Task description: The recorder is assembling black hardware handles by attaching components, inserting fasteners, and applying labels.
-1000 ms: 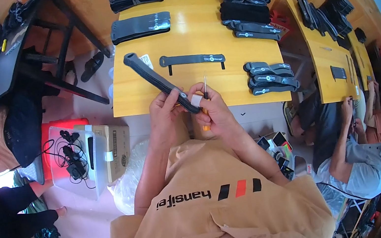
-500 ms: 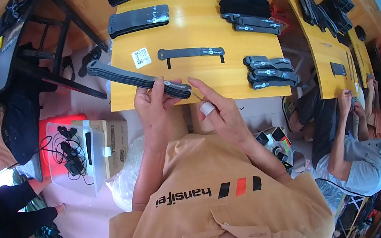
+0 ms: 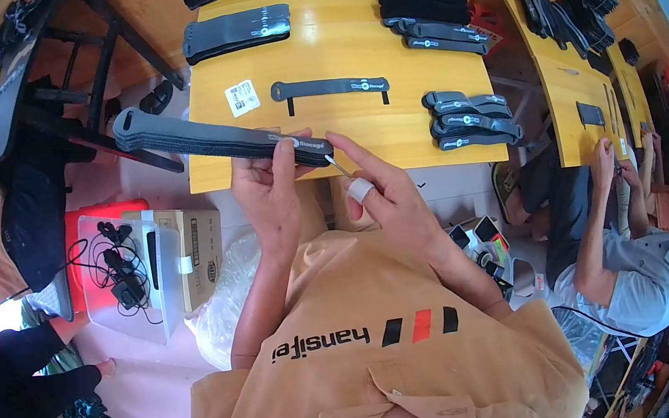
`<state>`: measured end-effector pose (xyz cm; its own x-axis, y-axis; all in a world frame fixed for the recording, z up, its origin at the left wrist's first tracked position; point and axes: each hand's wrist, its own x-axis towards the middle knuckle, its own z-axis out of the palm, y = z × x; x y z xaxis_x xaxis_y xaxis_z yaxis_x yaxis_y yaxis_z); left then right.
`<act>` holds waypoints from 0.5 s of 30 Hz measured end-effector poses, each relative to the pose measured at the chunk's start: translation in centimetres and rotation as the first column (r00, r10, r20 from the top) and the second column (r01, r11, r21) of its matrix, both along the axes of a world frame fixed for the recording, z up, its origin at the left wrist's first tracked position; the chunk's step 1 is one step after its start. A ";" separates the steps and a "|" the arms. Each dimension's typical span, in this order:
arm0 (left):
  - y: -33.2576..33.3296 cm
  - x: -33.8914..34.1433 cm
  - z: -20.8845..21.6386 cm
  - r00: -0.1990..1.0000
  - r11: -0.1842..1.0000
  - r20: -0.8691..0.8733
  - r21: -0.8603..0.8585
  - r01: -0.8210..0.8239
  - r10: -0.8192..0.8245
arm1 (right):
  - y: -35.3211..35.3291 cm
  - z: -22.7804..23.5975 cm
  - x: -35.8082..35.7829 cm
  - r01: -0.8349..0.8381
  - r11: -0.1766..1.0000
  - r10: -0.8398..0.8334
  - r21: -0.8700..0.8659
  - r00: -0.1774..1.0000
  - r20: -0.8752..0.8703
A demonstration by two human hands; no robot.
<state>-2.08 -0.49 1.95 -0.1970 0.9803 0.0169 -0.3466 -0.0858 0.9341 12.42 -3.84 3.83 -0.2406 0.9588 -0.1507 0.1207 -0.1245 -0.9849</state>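
Note:
My left hand [image 3: 266, 193] is closed round a stack of dark grey straps [image 3: 201, 138], the thumb pressed on top near their right end. The stack reaches out to the left over the table's near edge. In my right hand [image 3: 390, 200] is a thin, pointed metal tool [image 3: 340, 166], its tip at the stack's right end. That hand's index finger reaches to the top strap's end, and a white wrap [image 3: 360, 190] circles one digit. Beyond the hands, a single strap [image 3: 330, 87] lies flat on the yellow table [image 3: 349, 136] with two short black strips below it.
A white label [image 3: 242, 98] lies left of the single strap. Strap piles stand at the back left [image 3: 236, 32], back right [image 3: 429, 6] and near right [image 3: 471, 117]. A clear bin of cables [image 3: 126, 277] is at lower left. A co-worker [image 3: 625, 277] sits at another table rightward.
The strap stack's far end has swung to the left, and more of the metal tool shows at its right end. The table view has shifted slightly.

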 end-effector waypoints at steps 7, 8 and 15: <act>-0.4 0.4 0.4 0.998 0.997 -0.044 0.054 0.054 -0.052 | 0.3 0.5 0.4 -0.044 0.974 -0.003 -0.220 0.977 -0.212; -0.4 0.3 0.2 0.998 0.997 -0.044 0.053 0.054 -0.052 | 0.3 0.5 0.4 -0.057 0.968 -0.005 -0.243 0.970 -0.244; -0.5 0.3 -0.2 0.997 0.995 -0.014 0.073 0.073 -0.072 | 0.2 0.2 0.3 -0.067 0.965 -0.005 -0.252 0.962 -0.273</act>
<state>-1.79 -0.97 1.75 -0.1253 0.9879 0.0915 -0.3440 -0.1297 0.9300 12.76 -3.65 4.07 -0.3356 0.8876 -0.3156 -0.1366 -0.3773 -0.9160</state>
